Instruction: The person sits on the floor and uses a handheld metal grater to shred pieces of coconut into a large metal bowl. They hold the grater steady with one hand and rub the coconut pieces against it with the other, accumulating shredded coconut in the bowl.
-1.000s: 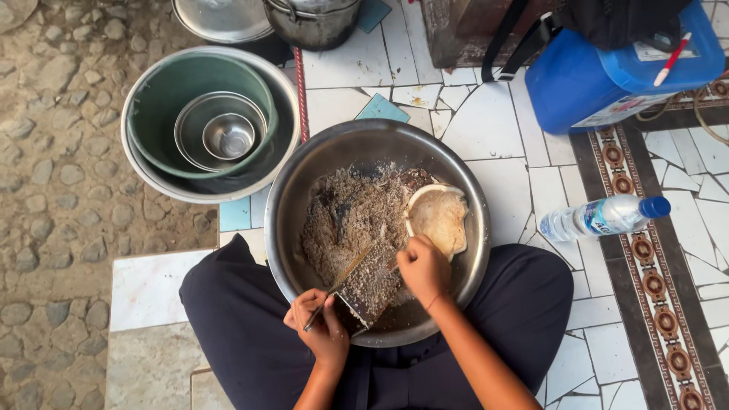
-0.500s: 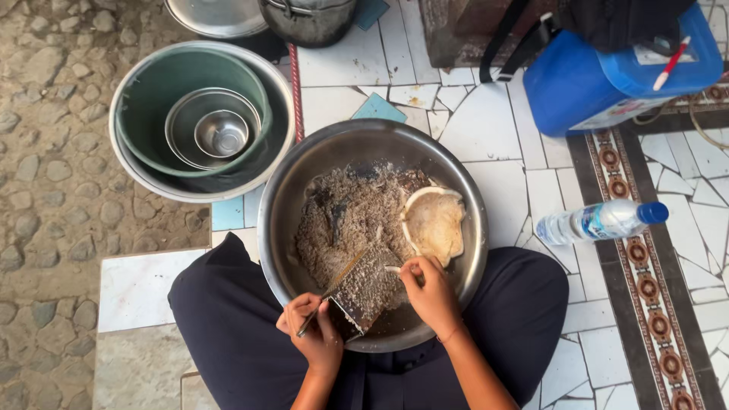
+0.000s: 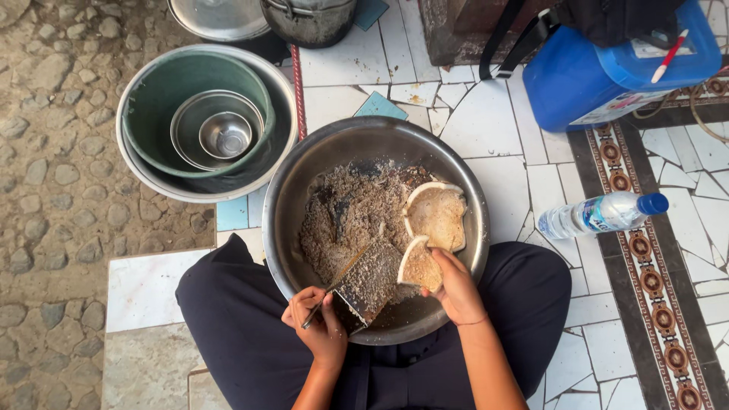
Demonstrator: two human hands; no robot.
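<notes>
A large steel bowl (image 3: 296, 190) rests between my knees and holds a heap of brownish grated shreds (image 3: 349, 212). My left hand (image 3: 315, 323) grips the wire handle of a flat metal grater (image 3: 368, 281) that leans inside the bowl. My right hand (image 3: 456, 285) holds a small piece of coconut (image 3: 419, 266), white edge showing, against the grater's right side. A bigger coconut piece (image 3: 437, 216) lies in the bowl beyond my right hand.
Several nested bowls (image 3: 205, 129) stand at the upper left on the stone ground. A blue jerrycan (image 3: 607, 68) stands at the upper right, a plastic water bottle (image 3: 604, 214) lies on the tiles to the right, and steel pots (image 3: 307, 19) sit at the top.
My right hand has lifted the small coconut piece up onto the grater's edge. The grater has shifted slightly to the right in the bowl.
</notes>
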